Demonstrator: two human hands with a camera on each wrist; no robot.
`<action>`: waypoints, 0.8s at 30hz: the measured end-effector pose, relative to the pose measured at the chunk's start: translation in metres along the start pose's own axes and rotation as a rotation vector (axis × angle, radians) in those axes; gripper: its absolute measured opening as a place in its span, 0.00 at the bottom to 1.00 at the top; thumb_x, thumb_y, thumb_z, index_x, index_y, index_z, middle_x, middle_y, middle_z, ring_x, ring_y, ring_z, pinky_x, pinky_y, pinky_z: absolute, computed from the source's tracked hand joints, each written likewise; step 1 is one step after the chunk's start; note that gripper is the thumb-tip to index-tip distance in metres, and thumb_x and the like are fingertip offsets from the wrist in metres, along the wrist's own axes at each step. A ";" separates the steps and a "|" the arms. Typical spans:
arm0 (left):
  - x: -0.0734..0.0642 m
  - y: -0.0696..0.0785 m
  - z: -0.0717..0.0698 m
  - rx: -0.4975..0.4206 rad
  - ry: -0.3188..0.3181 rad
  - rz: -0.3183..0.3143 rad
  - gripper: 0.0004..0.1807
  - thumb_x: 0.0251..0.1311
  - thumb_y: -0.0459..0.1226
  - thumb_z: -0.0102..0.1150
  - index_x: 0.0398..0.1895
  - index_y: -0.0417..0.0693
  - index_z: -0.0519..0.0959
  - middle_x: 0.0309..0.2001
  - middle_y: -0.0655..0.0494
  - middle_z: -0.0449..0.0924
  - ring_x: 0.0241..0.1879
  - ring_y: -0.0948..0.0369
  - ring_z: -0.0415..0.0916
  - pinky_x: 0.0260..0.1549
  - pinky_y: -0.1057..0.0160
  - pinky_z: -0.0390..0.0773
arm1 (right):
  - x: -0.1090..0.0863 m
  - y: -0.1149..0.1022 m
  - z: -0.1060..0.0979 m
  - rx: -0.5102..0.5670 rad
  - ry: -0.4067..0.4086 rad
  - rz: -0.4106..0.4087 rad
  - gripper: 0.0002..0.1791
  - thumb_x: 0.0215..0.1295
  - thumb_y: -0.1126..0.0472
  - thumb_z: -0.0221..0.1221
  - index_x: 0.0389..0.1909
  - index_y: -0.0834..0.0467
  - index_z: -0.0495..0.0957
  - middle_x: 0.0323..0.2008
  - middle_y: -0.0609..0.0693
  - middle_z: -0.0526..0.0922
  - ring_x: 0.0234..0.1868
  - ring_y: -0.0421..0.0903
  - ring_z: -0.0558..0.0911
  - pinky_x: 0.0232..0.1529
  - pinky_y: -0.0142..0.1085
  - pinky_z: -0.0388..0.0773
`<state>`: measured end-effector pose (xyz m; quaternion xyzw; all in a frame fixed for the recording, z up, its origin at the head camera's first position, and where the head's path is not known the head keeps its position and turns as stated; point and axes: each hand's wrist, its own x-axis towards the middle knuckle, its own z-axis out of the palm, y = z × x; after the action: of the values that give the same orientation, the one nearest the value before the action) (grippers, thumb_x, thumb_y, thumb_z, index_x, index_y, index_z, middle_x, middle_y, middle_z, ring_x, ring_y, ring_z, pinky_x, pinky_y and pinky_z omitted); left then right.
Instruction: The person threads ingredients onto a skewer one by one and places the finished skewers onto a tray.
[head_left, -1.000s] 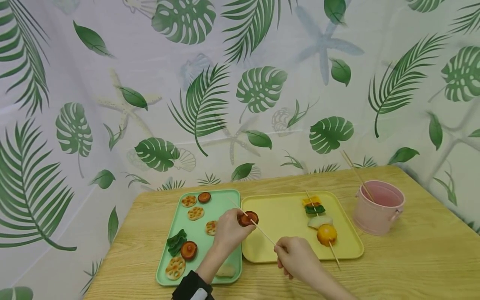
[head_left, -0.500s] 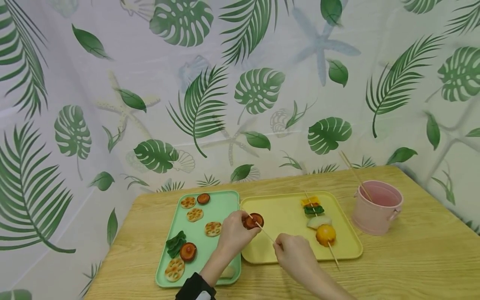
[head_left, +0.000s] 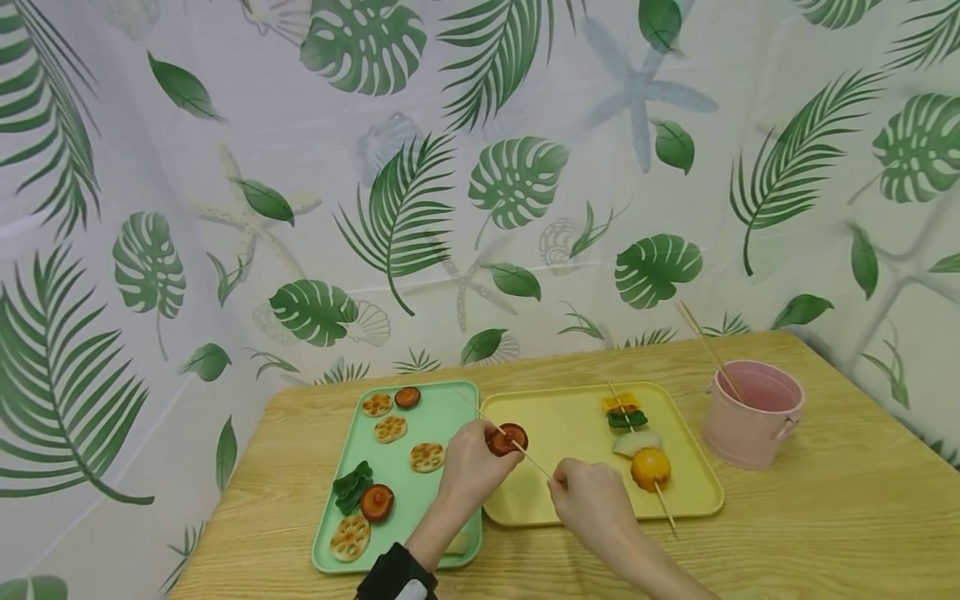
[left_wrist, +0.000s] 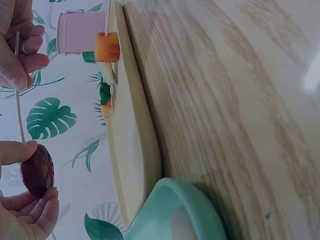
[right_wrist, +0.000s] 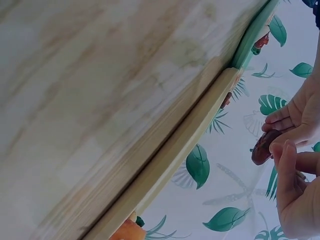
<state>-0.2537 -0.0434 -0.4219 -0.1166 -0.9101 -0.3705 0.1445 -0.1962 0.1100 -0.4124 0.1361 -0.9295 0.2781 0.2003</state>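
A brown toy mushroom (head_left: 513, 439) is held by its edge between the thumb and fingers of my left hand (head_left: 468, 471), above the seam between the two trays. A thin wooden skewer (head_left: 537, 465) crosses the mushroom, its far end sticking out at the upper left. My right hand (head_left: 596, 500) pinches the skewer's near part, over the front edge of the yellow tray (head_left: 555, 408). In the left wrist view, the mushroom (left_wrist: 37, 171) sits between thumb and fingers with the skewer (left_wrist: 19, 115) running to the other hand.
The green tray (head_left: 420, 517) on the left holds lotus slices (head_left: 350, 538), mushrooms (head_left: 377, 503) and a green leaf (head_left: 352, 487). A loaded skewer with a corn piece (head_left: 650, 469) lies on the yellow tray's right side. Beyond it stands a pink bucket (head_left: 750, 429) with skewers (head_left: 705, 342).
My left hand and the mushroom have shifted slightly right, nearer to my right hand. A lotus slice formerly half hidden by the left hand now shows fully.
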 end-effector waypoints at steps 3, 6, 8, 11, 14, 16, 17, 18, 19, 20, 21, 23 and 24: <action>-0.001 0.003 0.002 -0.030 -0.024 0.025 0.16 0.42 0.39 0.72 0.30 0.40 0.76 0.26 0.54 0.74 0.26 0.57 0.73 0.22 0.66 0.72 | 0.001 0.000 0.003 -0.045 0.032 -0.035 0.08 0.49 0.71 0.65 0.17 0.60 0.78 0.11 0.44 0.74 0.10 0.36 0.69 0.13 0.29 0.66; -0.002 0.005 0.005 -0.058 -0.060 0.033 0.15 0.43 0.39 0.71 0.30 0.41 0.76 0.26 0.55 0.73 0.26 0.59 0.72 0.22 0.67 0.71 | 0.002 0.001 0.005 -0.065 0.054 -0.058 0.08 0.49 0.71 0.65 0.17 0.60 0.77 0.11 0.44 0.73 0.09 0.37 0.68 0.13 0.30 0.65; -0.002 0.004 0.005 -0.056 -0.068 0.021 0.15 0.44 0.38 0.71 0.31 0.41 0.76 0.26 0.56 0.73 0.26 0.60 0.71 0.22 0.68 0.70 | 0.002 0.000 0.006 -0.050 0.045 -0.055 0.09 0.50 0.71 0.64 0.18 0.60 0.76 0.11 0.44 0.72 0.10 0.37 0.68 0.13 0.29 0.65; -0.002 0.003 0.004 -0.042 -0.067 0.010 0.15 0.43 0.38 0.72 0.31 0.42 0.76 0.27 0.56 0.72 0.27 0.60 0.71 0.22 0.67 0.70 | 0.002 0.000 0.007 0.000 0.013 -0.027 0.08 0.52 0.71 0.63 0.19 0.60 0.77 0.11 0.44 0.72 0.10 0.35 0.67 0.13 0.28 0.64; -0.002 0.002 0.004 -0.046 -0.074 0.016 0.16 0.44 0.39 0.72 0.31 0.42 0.76 0.27 0.55 0.73 0.27 0.59 0.72 0.23 0.67 0.70 | 0.003 -0.001 0.007 0.059 -0.022 0.016 0.08 0.54 0.71 0.62 0.19 0.60 0.76 0.11 0.43 0.72 0.10 0.34 0.67 0.13 0.27 0.64; -0.002 0.001 0.004 -0.053 -0.081 0.015 0.15 0.44 0.39 0.71 0.31 0.42 0.76 0.27 0.56 0.73 0.27 0.59 0.71 0.23 0.67 0.70 | 0.004 -0.001 0.007 0.101 -0.051 0.051 0.08 0.55 0.71 0.62 0.20 0.61 0.76 0.11 0.42 0.72 0.10 0.34 0.68 0.12 0.27 0.64; -0.002 0.000 0.004 -0.056 -0.082 0.015 0.15 0.44 0.39 0.71 0.31 0.42 0.76 0.27 0.56 0.72 0.27 0.60 0.71 0.23 0.67 0.70 | 0.005 -0.001 0.007 0.112 -0.064 0.065 0.07 0.55 0.71 0.62 0.20 0.61 0.77 0.11 0.42 0.72 0.10 0.34 0.68 0.12 0.27 0.65; -0.002 0.000 0.004 -0.059 -0.083 0.014 0.15 0.44 0.39 0.71 0.30 0.42 0.76 0.26 0.56 0.72 0.27 0.60 0.71 0.23 0.67 0.70 | 0.005 -0.002 0.007 0.114 -0.078 0.075 0.06 0.55 0.71 0.61 0.21 0.62 0.77 0.12 0.43 0.73 0.10 0.34 0.68 0.13 0.27 0.65; -0.002 -0.001 0.005 -0.056 -0.083 0.014 0.14 0.44 0.39 0.71 0.30 0.42 0.76 0.26 0.56 0.72 0.27 0.60 0.71 0.23 0.67 0.70 | 0.006 -0.002 0.006 0.104 -0.094 0.080 0.04 0.55 0.70 0.62 0.23 0.62 0.78 0.13 0.43 0.74 0.11 0.34 0.69 0.13 0.27 0.66; -0.002 -0.002 0.005 -0.055 -0.084 0.011 0.14 0.44 0.38 0.71 0.30 0.42 0.76 0.26 0.56 0.72 0.27 0.60 0.71 0.23 0.67 0.70 | 0.007 -0.002 0.005 0.084 -0.112 0.080 0.02 0.55 0.70 0.62 0.25 0.63 0.79 0.14 0.43 0.75 0.11 0.35 0.70 0.14 0.28 0.67; -0.001 -0.002 0.005 -0.050 -0.087 0.011 0.14 0.44 0.38 0.71 0.30 0.42 0.76 0.26 0.56 0.72 0.27 0.60 0.71 0.23 0.67 0.70 | 0.008 -0.002 0.005 0.051 -0.128 0.075 0.01 0.54 0.70 0.62 0.28 0.64 0.80 0.16 0.45 0.77 0.13 0.36 0.71 0.15 0.29 0.69; -0.001 -0.001 0.005 -0.031 -0.087 0.018 0.14 0.44 0.38 0.72 0.30 0.42 0.77 0.26 0.56 0.73 0.26 0.60 0.71 0.23 0.67 0.70 | 0.010 -0.004 0.004 -0.038 -0.153 0.047 0.05 0.53 0.68 0.63 0.32 0.63 0.81 0.19 0.47 0.78 0.16 0.39 0.74 0.18 0.32 0.71; -0.001 -0.001 0.005 -0.022 -0.088 0.023 0.14 0.43 0.38 0.72 0.30 0.42 0.77 0.26 0.56 0.73 0.26 0.60 0.71 0.22 0.67 0.70 | 0.011 -0.004 0.003 -0.078 -0.162 0.029 0.05 0.52 0.68 0.64 0.32 0.62 0.80 0.20 0.47 0.78 0.17 0.39 0.74 0.18 0.32 0.71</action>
<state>-0.2539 -0.0403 -0.4262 -0.1448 -0.9099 -0.3735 0.1073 -0.2055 0.1034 -0.4081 0.1367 -0.9546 0.2329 0.1256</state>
